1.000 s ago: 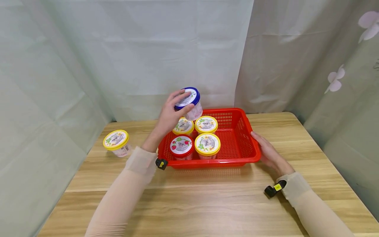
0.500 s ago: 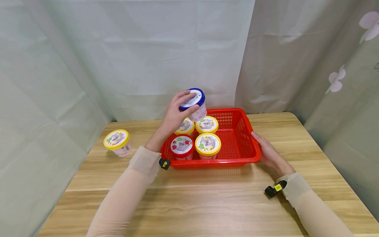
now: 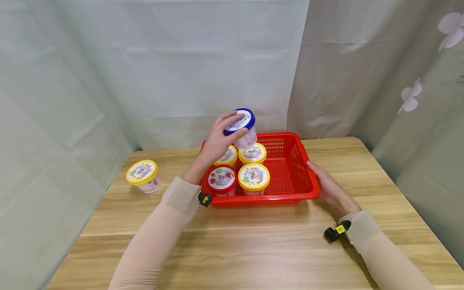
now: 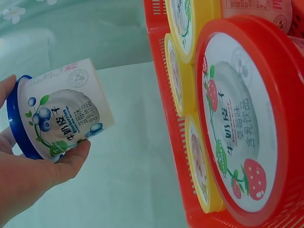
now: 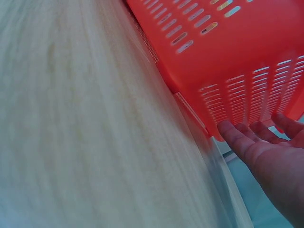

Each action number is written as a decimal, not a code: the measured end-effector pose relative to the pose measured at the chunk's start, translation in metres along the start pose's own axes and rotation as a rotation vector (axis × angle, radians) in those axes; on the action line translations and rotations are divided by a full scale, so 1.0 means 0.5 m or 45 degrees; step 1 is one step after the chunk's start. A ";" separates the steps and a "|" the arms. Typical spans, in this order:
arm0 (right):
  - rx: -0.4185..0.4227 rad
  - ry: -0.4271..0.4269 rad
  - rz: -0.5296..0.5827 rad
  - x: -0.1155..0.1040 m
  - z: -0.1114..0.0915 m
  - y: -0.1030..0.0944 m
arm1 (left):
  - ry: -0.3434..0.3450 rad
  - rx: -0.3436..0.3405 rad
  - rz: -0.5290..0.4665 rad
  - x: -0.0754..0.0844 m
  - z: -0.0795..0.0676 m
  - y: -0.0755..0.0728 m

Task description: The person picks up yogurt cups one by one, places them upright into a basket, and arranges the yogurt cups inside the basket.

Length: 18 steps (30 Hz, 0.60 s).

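Observation:
My left hand [image 3: 216, 141] grips a small tub with a blue lid [image 3: 247, 139], its side printed with blueberries in the left wrist view. It holds the tub tilted above the back left part of a red plastic basket [image 3: 261, 197]. Inside the basket's left half stand a red-lidded tub [image 3: 222, 179] and three yellow-lidded tubs, the front one [image 3: 254, 177] beside the red one. At the basket's right end, my right hand [image 3: 329, 188] touches the outer wall; in the right wrist view its extended fingers [image 5: 237, 137] lie against the slotted side.
Another yellow-lidded tub [image 3: 143, 174] stands on the wooden table [image 3: 253, 249], left of the basket. A pale curtain [image 3: 181, 72] hangs behind the table, with more fabric along both sides. The basket's right half shows its bare slotted floor.
My left hand has moved a little to the right with the blue-lidded tub over the basket. My right hand and the basket have stayed in place.

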State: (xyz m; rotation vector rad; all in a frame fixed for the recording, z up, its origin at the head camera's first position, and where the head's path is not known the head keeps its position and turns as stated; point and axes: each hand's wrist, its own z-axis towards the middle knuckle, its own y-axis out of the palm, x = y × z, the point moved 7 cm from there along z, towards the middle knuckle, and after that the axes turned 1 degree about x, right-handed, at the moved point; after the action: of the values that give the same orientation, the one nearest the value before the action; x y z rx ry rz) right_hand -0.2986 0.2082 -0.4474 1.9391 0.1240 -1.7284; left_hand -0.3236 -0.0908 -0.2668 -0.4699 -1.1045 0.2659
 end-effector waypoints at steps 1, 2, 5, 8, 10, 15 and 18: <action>-0.001 0.001 -0.005 0.000 0.001 0.001 | -0.003 0.001 0.002 0.000 0.001 0.000; -0.001 0.001 -0.010 0.000 0.002 0.002 | -0.007 0.001 0.003 -0.001 0.002 0.001; -0.006 -0.003 -0.010 -0.001 0.004 0.002 | -0.014 0.001 0.002 0.001 0.008 0.004; -0.008 -0.006 -0.008 -0.002 0.005 0.000 | -0.014 -0.009 0.000 0.003 0.018 0.013; -0.011 -0.009 -0.006 -0.002 0.004 0.000 | -0.014 -0.018 0.001 0.005 0.025 0.020; -0.026 -0.022 0.010 -0.001 0.002 -0.001 | -0.044 -0.046 -0.014 0.007 0.036 0.041; -0.023 -0.025 0.018 -0.001 0.001 -0.001 | -0.062 -0.064 -0.029 0.010 0.040 0.053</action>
State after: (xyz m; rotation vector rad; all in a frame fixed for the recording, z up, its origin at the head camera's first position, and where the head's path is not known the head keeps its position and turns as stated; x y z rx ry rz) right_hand -0.2994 0.2088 -0.4471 1.9054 0.1178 -1.7311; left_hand -0.3387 -0.0609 -0.2684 -0.4978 -1.1657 0.2310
